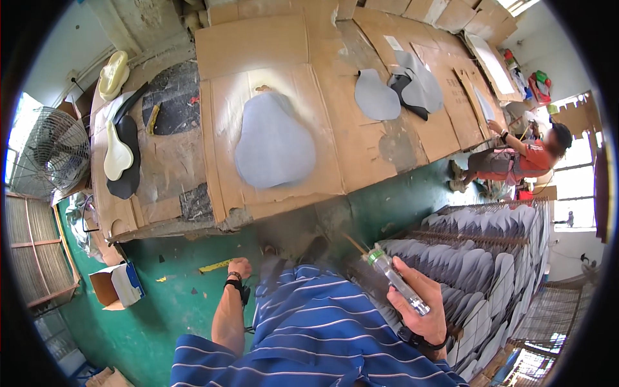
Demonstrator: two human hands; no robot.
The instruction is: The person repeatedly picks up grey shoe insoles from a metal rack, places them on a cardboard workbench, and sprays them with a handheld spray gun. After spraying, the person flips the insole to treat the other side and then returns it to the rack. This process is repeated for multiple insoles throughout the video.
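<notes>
**Spray tool held clear of the grey pear-shaped piece**

The left hand (pixel 239 267) hangs curled and empty at the person's side, just above a yellow strip (pixel 215 265) on the green floor. The right hand (pixel 418 300) grips a clear spray tool (pixel 398 282), nozzle up. Well ahead of both hands, the grey pear-shaped piece (pixel 274 145) lies flat on the cardboard-covered worktop (pixel 258 45). A loose grip could drop the tool onto the rack of grey cut pieces (pixel 490 258) just right of it. A seated co-worker (pixel 516 161) is farther right.

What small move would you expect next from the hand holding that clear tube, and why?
Probably the right hand swings its clear tube with the green tip toward the grey pear-shaped piece on the cardboard-covered table; the tip already points that way, while the left hand hangs free.
</notes>
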